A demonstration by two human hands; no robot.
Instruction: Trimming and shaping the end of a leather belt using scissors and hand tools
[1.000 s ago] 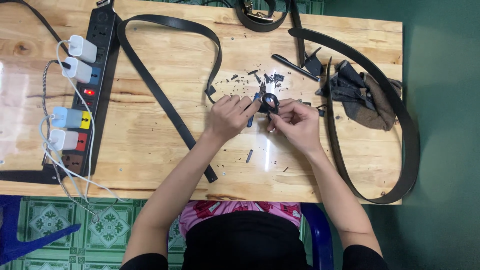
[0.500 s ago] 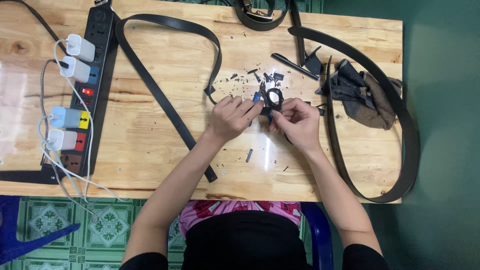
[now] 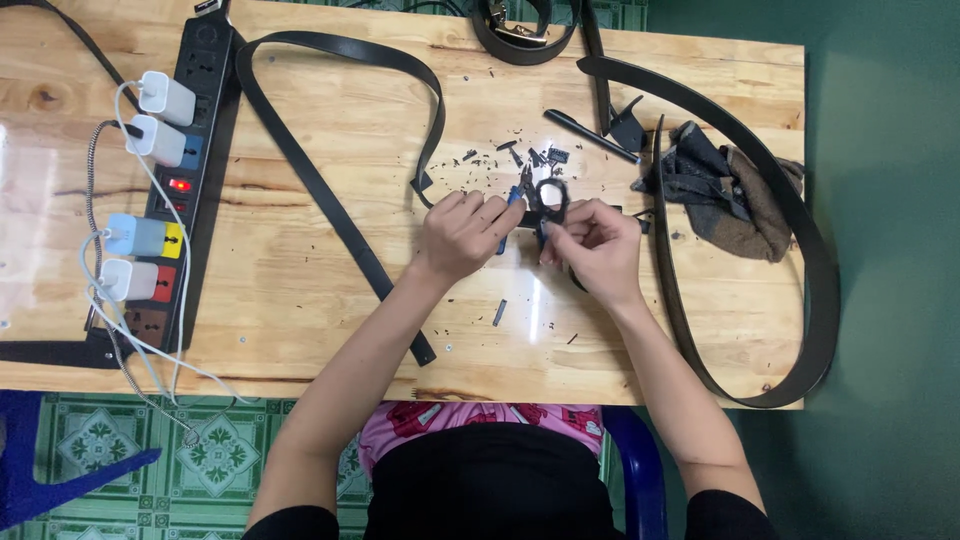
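On the table, at centre, left hand grasps blue-handled pliers, pointing far-right; right hand pinches a black strap piece; two long belts lie alongside.

Home leather workbench: belts, scraps, power strip, tiled floor.

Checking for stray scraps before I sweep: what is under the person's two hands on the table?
Between the left hand and right hand show a blue-handled tool, a black ring and a bit of black strap. The tabletop directly beneath both palms is covered.
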